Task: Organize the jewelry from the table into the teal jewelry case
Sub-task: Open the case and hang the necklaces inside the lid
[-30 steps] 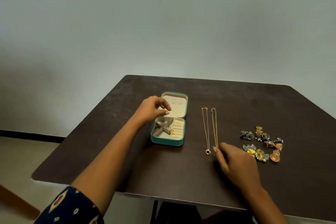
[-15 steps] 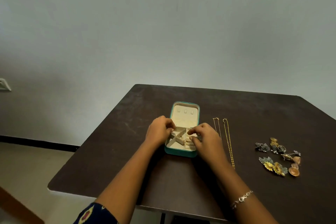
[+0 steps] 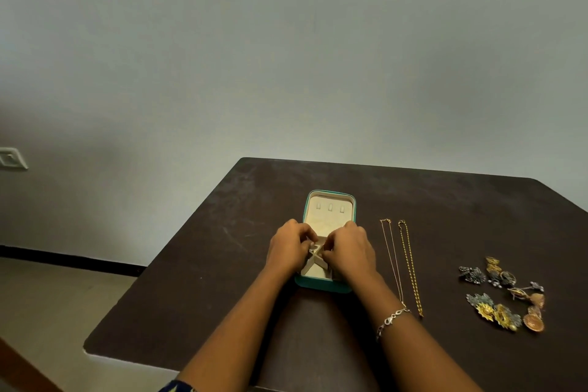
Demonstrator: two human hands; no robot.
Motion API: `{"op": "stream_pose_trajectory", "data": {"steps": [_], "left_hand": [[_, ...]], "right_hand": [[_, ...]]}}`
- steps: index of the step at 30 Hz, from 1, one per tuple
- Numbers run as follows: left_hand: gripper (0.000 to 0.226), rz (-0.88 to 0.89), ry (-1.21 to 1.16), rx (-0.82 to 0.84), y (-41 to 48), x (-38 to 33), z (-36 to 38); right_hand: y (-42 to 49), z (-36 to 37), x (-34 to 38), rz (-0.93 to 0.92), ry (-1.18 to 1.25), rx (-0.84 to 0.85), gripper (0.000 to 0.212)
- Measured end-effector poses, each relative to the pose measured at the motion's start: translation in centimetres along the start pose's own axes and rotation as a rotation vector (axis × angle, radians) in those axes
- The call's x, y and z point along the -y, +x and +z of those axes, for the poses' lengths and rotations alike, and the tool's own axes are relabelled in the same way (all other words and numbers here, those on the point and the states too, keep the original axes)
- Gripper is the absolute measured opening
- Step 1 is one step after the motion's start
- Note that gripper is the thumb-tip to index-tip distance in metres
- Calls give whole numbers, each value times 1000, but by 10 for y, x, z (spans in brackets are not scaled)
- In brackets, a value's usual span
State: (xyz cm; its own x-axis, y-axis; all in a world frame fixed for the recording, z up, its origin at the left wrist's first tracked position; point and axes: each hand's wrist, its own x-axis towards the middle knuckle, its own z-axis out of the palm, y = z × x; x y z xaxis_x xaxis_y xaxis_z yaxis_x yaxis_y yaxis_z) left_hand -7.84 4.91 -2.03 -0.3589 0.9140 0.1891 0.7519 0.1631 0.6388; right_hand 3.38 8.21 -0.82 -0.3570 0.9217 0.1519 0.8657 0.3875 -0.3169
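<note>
The teal jewelry case (image 3: 322, 286) lies open near the table's middle, its beige lid (image 3: 331, 216) folded back. My left hand (image 3: 288, 248) and my right hand (image 3: 350, 251) hover over the case's base with curled fingers. Their fingertips meet and pinch a small gold piece (image 3: 316, 252) above the beige dividers. Most of the base is hidden under my hands. Right of the case, a thin chain (image 3: 393, 258) and a thicker gold chain (image 3: 410, 267) lie stretched out side by side. Farther right sits a cluster of earrings and brooches (image 3: 502, 296).
The dark brown table (image 3: 222, 264) has its left edge and front-left corner close to the case. A plain wall stands behind it, with a switch plate (image 3: 11, 158) at the far left. My right wrist wears a silver bracelet (image 3: 391, 320).
My right hand left the chains' near ends and came over to the case. My left hand shifted from the lid's edge onto the base, where both hands now meet. The camera view swung left.
</note>
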Motion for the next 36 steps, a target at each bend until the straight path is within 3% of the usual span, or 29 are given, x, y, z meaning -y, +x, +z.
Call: {"op": "stream_pose_trajectory", "data": {"steps": [8, 13, 18, 24, 32, 36], "left_hand": [[12, -6, -38, 0, 0, 1, 1], [16, 33, -65, -9, 1, -2, -6], [25, 63, -318, 41, 2, -11, -18], [16, 162, -546, 190, 1, -21, -29], [12, 157, -621, 259, -5, -29, -37], [24, 160, -701, 336, -10, -36, -43]], "right_hand": [[-1, 2, -3, -1, 71, -53, 15], [4, -10, -12, 36, 343, -44, 4], [3, -40, -14, 43, 752, 29, 13], [-7, -73, -8, 42, 991, 156, 11], [-13, -92, -6, 48, 1135, 142, 11], [-14, -97, -5, 41, 1118, 117, 12]]}}
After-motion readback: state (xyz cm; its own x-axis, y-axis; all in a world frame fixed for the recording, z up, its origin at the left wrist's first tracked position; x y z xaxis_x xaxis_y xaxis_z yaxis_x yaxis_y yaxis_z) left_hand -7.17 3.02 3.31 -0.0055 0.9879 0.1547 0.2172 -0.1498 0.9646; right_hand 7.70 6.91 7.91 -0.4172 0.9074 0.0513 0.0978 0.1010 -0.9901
